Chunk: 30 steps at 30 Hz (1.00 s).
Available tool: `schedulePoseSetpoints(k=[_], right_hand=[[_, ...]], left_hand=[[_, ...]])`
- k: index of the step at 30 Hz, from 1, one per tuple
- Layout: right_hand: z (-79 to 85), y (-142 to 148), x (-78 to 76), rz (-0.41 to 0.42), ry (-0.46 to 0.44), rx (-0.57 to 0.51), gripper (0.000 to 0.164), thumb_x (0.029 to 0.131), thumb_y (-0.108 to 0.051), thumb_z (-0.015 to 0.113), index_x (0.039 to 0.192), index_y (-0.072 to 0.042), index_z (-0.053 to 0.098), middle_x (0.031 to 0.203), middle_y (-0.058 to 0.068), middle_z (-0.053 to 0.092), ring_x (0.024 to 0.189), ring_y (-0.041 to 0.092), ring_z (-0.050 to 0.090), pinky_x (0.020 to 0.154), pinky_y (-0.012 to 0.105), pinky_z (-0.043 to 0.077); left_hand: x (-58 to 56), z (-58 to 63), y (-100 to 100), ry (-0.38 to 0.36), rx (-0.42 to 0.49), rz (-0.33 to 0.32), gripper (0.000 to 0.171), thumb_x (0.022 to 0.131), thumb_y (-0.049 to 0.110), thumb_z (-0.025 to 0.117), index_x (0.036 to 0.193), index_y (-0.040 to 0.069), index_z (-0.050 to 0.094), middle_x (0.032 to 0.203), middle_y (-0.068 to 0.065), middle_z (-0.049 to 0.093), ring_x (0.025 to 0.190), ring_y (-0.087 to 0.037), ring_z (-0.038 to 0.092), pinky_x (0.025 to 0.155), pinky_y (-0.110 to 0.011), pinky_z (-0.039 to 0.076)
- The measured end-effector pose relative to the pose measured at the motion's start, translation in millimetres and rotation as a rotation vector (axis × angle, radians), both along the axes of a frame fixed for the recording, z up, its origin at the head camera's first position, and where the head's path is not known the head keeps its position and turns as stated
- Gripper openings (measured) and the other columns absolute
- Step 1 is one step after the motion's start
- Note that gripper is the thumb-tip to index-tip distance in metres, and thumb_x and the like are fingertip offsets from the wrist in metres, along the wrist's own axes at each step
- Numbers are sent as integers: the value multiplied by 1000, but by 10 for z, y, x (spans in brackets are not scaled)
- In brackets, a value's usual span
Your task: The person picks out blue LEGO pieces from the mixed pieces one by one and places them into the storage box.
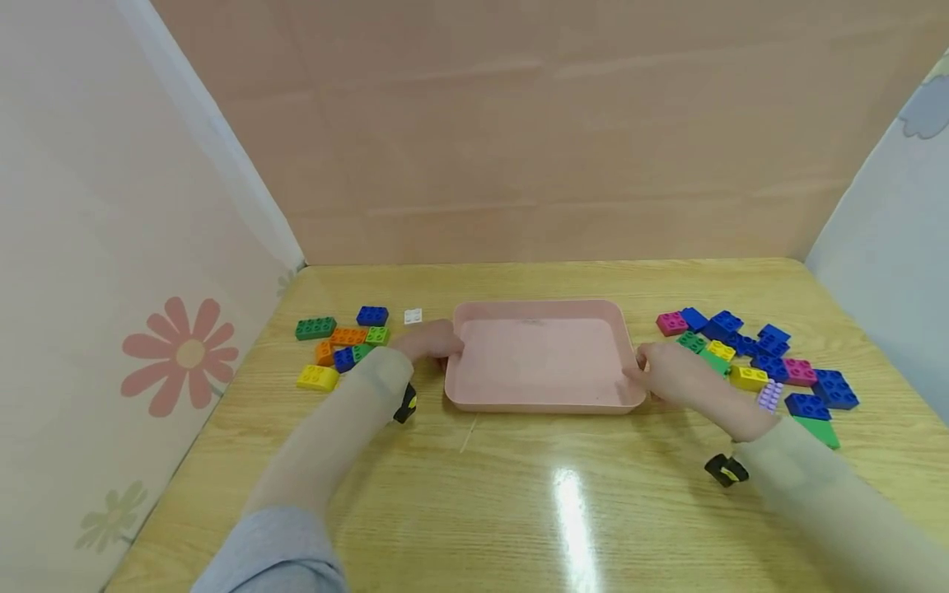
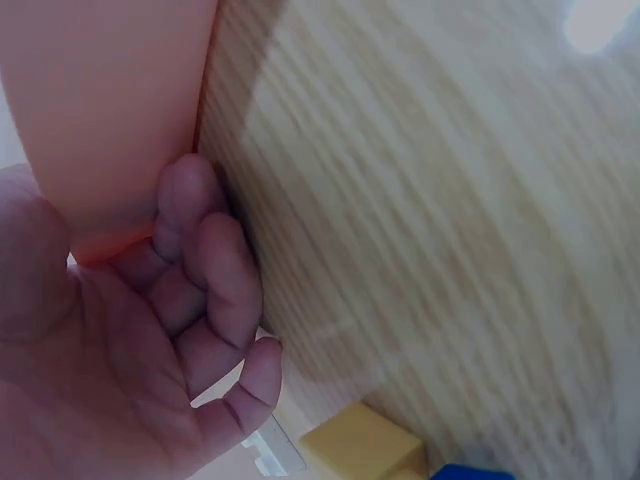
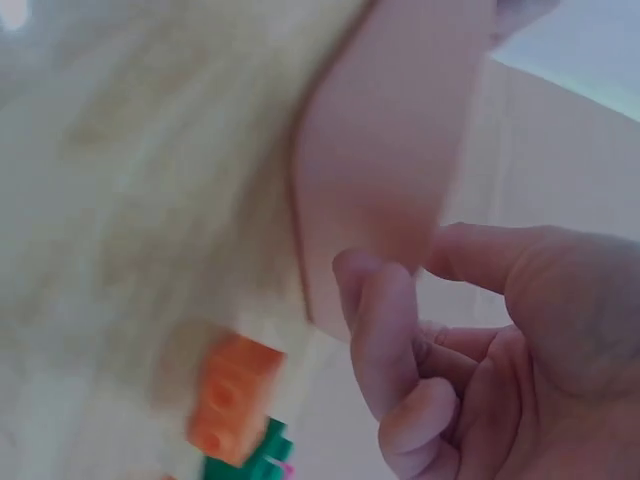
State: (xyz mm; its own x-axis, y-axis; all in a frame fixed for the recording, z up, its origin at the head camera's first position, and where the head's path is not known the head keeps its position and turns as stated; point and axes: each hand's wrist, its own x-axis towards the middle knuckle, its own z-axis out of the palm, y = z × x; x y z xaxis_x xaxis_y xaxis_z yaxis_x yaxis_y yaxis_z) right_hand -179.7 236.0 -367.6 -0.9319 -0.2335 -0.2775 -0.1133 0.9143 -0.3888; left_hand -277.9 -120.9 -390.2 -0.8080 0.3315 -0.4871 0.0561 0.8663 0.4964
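Observation:
A shallow pink tray [image 1: 544,358] with rounded corners lies on the wooden table in the head view, its inside bare. My left hand [image 1: 432,339] grips its left wall; in the left wrist view curled fingers [image 2: 225,285] sit against the outside of the tray wall [image 2: 120,110], with the thumb on the other side. At the right wall, my right hand [image 1: 670,375] pinches the rim. From the right wrist, the thumb [image 3: 475,255] lies over the tray's edge and the bent fingers [image 3: 385,330] touch its outer side.
Left of the tray lie loose toy bricks, among them a dark green brick [image 1: 315,328], a yellow brick [image 1: 318,377] and a white brick [image 1: 413,315]. More bricks spread on the right, including a magenta brick [image 1: 671,323] and a blue brick [image 1: 834,389]. Walls border the table [image 1: 489,502].

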Motion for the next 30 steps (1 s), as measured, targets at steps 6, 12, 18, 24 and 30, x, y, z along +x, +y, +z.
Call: schedulePoseSetpoints(k=[6,12,18,24,30], right_hand=[[201,174,-54,-2,103,-65,33,99,-30,54,99,2,58,59,4,57,49,18,53,47,32,40],[432,462,-205,-40,225,-60,43,100,-38,50,104,5,59,77,9,63,65,22,56,59,36,44],[508,731,-352,-95,268,6,46,100,-37,49,107,8,52,100,28,60,81,37,57,74,54,46],[459,965,-450,-95,229,92,54,99,-32,54,118,17,44,116,39,50,96,49,53,82,61,42],[321,1155,-519,-114,158,173,62,93,-31,61,123,19,39,116,44,42,97,53,50,79,64,42]], left_hand=[[-6,-67,-8,23,-4,14,20,90,15,51,75,6,61,70,-6,59,58,-17,51,58,-28,40],[-19,-92,-11,29,-9,14,20,93,17,50,83,5,63,75,-8,60,62,-19,53,60,-29,41],[-23,-81,-6,37,-20,0,20,93,16,50,81,5,62,74,-7,60,61,-18,53,60,-28,42],[-29,-80,-7,31,-13,2,20,91,15,50,78,5,62,72,-6,60,61,-18,53,59,-27,42],[-22,-73,-6,29,-12,7,20,91,15,51,80,5,63,74,-7,60,63,-19,54,60,-28,43]])
